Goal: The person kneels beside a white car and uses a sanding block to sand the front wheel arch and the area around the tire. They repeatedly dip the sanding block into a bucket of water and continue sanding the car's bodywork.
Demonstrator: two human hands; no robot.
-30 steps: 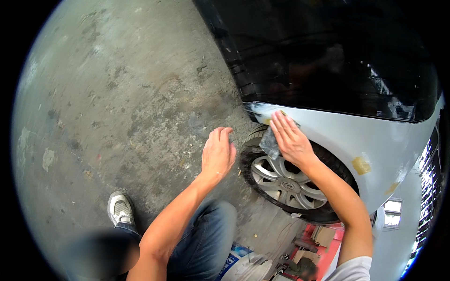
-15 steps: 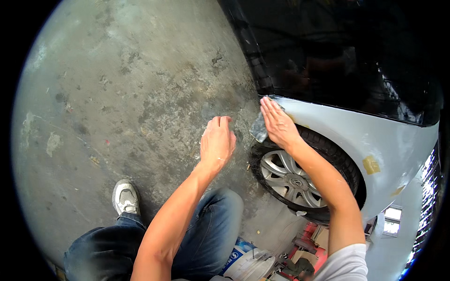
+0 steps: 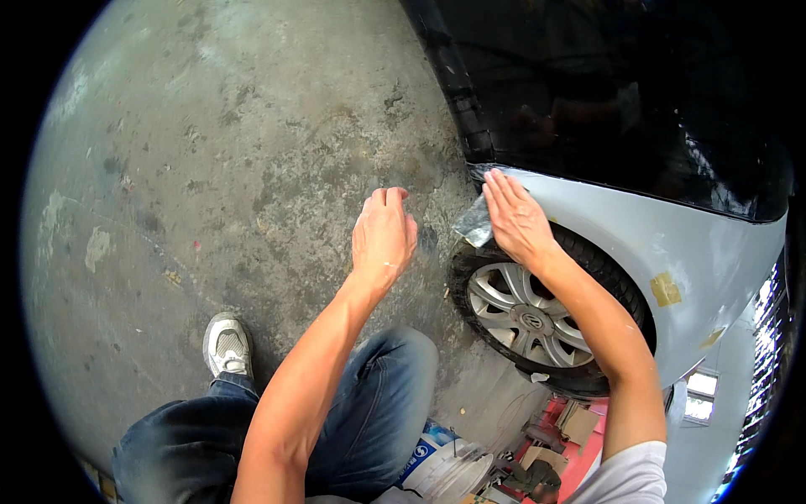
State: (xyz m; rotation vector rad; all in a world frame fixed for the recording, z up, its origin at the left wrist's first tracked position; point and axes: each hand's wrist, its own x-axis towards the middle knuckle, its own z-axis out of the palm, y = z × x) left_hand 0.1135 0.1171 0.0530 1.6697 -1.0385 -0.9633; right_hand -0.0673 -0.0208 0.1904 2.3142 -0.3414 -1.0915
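Note:
My right hand (image 3: 515,217) lies flat on the grey primed fender (image 3: 672,248) of a car, just above the wheel arch, pressing a small grey sheet of sandpaper (image 3: 475,225) against the panel. The sheet's edge sticks out to the left of my fingers. My left hand (image 3: 384,235) hovers in the air left of the wheel (image 3: 522,317), fingers loosely curled, holding nothing and touching nothing. The wheel has a silver spoked rim and a black tyre.
A dark glossy car body (image 3: 621,92) fills the upper right. Bits of yellow tape (image 3: 665,288) stick on the fender. My knee in blue jeans (image 3: 382,395) and grey shoe (image 3: 227,344) rest on stained concrete. A white bucket (image 3: 445,462) and a red tray of tools (image 3: 554,454) sit below.
My right hand has slid with the sandpaper up and left along the fender edge. My left hand has stayed raised beside it, drifting slightly.

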